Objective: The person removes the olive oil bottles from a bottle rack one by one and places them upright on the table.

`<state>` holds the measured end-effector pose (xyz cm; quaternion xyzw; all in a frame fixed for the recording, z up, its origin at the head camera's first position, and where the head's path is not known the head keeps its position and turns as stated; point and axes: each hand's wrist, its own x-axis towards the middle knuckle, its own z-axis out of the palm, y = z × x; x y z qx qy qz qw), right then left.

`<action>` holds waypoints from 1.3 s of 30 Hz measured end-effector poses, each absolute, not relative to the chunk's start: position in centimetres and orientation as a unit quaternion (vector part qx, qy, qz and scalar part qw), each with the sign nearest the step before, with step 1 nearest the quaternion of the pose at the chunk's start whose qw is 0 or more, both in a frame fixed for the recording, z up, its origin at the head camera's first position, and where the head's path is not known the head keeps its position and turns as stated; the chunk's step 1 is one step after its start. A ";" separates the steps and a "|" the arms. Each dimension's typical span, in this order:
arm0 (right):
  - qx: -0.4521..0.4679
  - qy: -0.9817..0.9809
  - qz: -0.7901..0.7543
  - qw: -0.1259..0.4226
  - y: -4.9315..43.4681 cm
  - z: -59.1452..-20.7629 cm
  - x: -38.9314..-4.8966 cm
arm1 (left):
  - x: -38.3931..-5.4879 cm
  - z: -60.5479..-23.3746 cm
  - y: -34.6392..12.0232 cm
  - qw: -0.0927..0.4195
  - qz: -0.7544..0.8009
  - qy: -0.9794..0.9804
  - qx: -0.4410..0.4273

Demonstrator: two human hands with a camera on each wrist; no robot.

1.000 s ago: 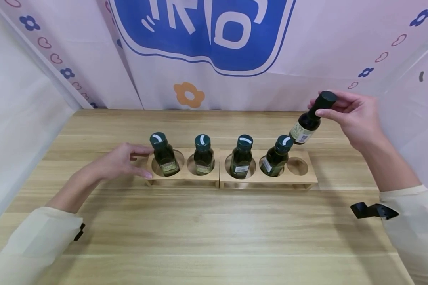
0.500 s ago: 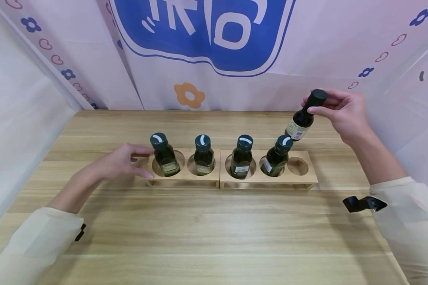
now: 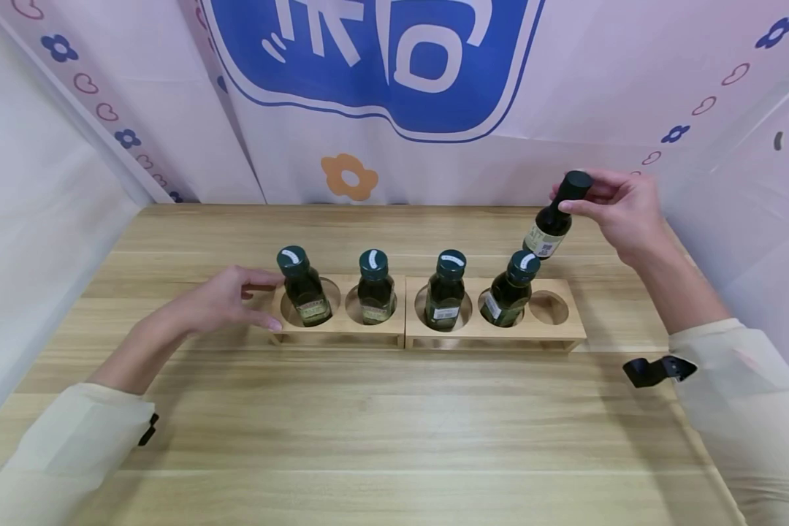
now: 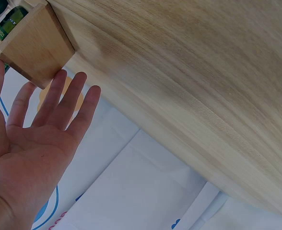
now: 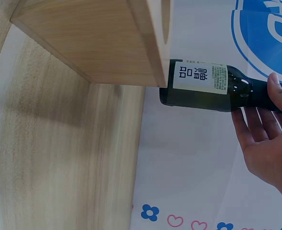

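Observation:
My right hand (image 3: 621, 212) pinches a small dark glass bottle (image 3: 546, 230) by its long black neck, between thumb and fingers. The bottle tilts, its pale label showing, behind the right end of a wooden rack (image 3: 342, 340). In the right wrist view the bottle (image 5: 198, 88) has its base close to the rack's edge. My left hand (image 3: 226, 299) is at the rack's left end, thumb near the front corner. The left wrist view shows the left hand (image 4: 40, 139) with fingers extended, fingertips right at the wooden end.
Several green-capped bottles stand in the rack's round holes: the leftmost bottle (image 3: 305, 292) leans, and another bottle (image 3: 509, 292) stands near the right end. The rightmost hole (image 3: 549, 307) has no bottle. A printed cloth (image 3: 289, 146) hangs behind the wooden table (image 3: 394, 431).
The right hand has moved left with the bottle, bringing it nearer the rack's right section. The left hand and the bottles in the rack have stayed put.

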<state>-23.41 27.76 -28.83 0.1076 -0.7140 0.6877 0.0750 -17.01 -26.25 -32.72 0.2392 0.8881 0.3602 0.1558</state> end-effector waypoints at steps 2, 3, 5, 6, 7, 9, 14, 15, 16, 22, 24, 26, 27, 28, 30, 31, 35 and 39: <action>0.103 -0.725 0.677 0.079 27.8 -29.0 -23.5 | -17.0 -32.7 -26.3 0.156 0.360 0.888 0.238; 0.099 -0.728 0.674 0.078 27.8 -29.1 -23.6 | -17.0 -32.7 -26.3 0.156 0.360 0.888 0.238; 0.093 -0.734 0.668 0.077 27.9 -29.3 -23.7 | -17.0 -32.7 -26.3 0.156 0.359 0.889 0.238; 0.091 -0.735 0.667 0.077 27.9 -29.4 -23.7 | -17.0 -32.8 -26.4 0.156 0.359 0.889 0.239; 0.086 -0.740 0.662 0.077 27.9 -29.5 -23.8 | -17.0 -32.8 -26.4 0.156 0.359 0.889 0.239; 0.078 -0.743 0.660 0.073 28.0 -29.6 -23.9 | -17.0 -32.8 -26.4 0.155 0.360 0.888 0.241; 0.064 -0.754 0.650 0.071 28.1 -29.9 -24.2 | -17.0 -32.8 -26.4 0.154 0.359 0.889 0.241; 0.062 -0.755 0.649 0.071 28.2 -30.0 -24.3 | -17.0 -32.8 -26.4 0.153 0.358 0.889 0.242; 0.060 -0.757 0.647 0.069 28.2 -30.1 -24.3 | -17.1 -32.9 -26.4 0.153 0.357 0.889 0.243; 0.049 -0.767 0.637 0.063 28.2 -30.6 -24.5 | -17.0 -32.9 -26.4 0.150 0.359 0.888 0.247; 0.049 -0.770 0.633 0.062 28.2 -30.7 -24.5 | -17.0 -32.9 -26.4 0.150 0.361 0.887 0.246; 0.051 -0.774 0.628 0.063 28.2 -30.8 -24.5 | -17.0 -32.9 -26.4 0.149 0.360 0.887 0.247; 0.051 -0.775 0.626 0.064 28.2 -30.9 -24.5 | -17.0 -32.9 -26.4 0.149 0.361 0.887 0.246; 0.050 -0.775 0.627 0.063 28.3 -30.9 -24.5 | -17.0 -32.9 -26.5 0.150 0.361 0.887 0.246; 0.050 -0.774 0.628 0.063 28.3 -31.0 -24.5 | -17.1 -32.9 -26.5 0.151 0.362 0.887 0.245; 0.049 -0.775 0.627 0.063 28.4 -31.0 -24.6 | -17.1 -32.9 -26.5 0.151 0.362 0.887 0.245; 0.050 -0.773 0.630 0.063 28.5 -31.2 -24.7 | -17.1 -32.9 -26.5 0.153 0.361 0.887 0.243; 0.054 -0.766 0.638 0.063 28.5 -31.5 -24.9 | -17.1 -32.9 -26.5 0.155 0.358 0.889 0.241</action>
